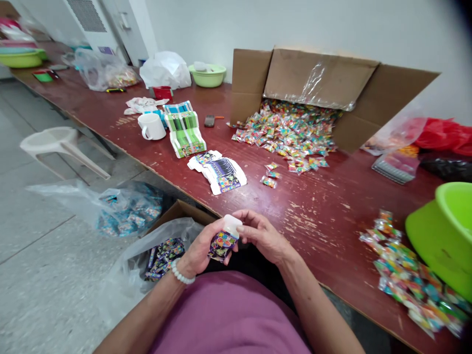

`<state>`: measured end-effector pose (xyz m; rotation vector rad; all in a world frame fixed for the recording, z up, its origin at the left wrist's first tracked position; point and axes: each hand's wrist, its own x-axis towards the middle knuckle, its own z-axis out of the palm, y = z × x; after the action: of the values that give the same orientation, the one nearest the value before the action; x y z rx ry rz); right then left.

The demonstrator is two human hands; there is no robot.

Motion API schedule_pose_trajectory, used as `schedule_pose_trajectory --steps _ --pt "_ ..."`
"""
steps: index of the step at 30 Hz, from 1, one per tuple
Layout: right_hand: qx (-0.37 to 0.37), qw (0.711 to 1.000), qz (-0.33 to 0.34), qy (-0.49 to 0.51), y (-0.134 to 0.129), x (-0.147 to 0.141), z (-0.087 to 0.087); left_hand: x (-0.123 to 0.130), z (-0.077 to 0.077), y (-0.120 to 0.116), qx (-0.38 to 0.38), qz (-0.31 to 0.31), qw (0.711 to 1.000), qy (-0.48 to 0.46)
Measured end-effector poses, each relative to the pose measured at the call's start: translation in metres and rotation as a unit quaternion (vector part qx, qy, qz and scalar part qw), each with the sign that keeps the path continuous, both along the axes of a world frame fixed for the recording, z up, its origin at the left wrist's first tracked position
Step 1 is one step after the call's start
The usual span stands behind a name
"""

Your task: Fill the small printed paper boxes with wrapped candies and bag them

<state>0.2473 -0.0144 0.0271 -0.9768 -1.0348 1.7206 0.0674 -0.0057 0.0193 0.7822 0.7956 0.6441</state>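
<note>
Above my lap, my left hand (204,248) is wrapped round a small purple printed carton (223,244), whose white end flap (233,224) stands up. My right hand (261,236) pinches the flap's right edge between thumb and fingers. On the table just beyond lies a fanned stack of flat purple cartons (221,172). Behind it is a stack of green flat cartons (184,130). A few wrapped candies (269,182) lie apart from a large heap of candies (291,128) spilling out of an open cardboard box (320,78).
A white mug (151,126) stands left of the green stack. At the right are a lime-green basin (438,236) and more wrapped candies (413,275). Below the table edge, a plastic bag (125,265) holds purple packs, beside a bag of blue packs (129,211). A white stool (66,142) stands left.
</note>
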Motion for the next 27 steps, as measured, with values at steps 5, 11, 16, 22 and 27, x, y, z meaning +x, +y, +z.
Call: schedule_pose_trajectory --steps 5,11,16,22,27 --pt "0.054 0.997 -0.046 -0.026 -0.005 -0.022 -0.003 0.003 0.001 -0.006 0.018 0.043 0.999 0.002" --pt "0.128 0.978 -0.074 -0.146 -0.009 -0.019 -0.002 0.003 0.0 -0.005 -0.095 0.017 0.993 -0.071" --pt "0.232 0.94 -0.073 -0.239 -0.011 -0.018 0.0 0.005 -0.001 -0.004 -0.119 0.049 0.99 -0.057" --pt "0.019 0.991 -0.096 -0.091 -0.003 -0.03 0.0 0.008 -0.002 -0.008 -0.048 0.073 0.996 -0.021" --pt "-0.012 0.996 -0.076 -0.047 0.002 -0.028 0.007 0.005 -0.008 -0.007 -0.012 0.047 0.999 0.011"
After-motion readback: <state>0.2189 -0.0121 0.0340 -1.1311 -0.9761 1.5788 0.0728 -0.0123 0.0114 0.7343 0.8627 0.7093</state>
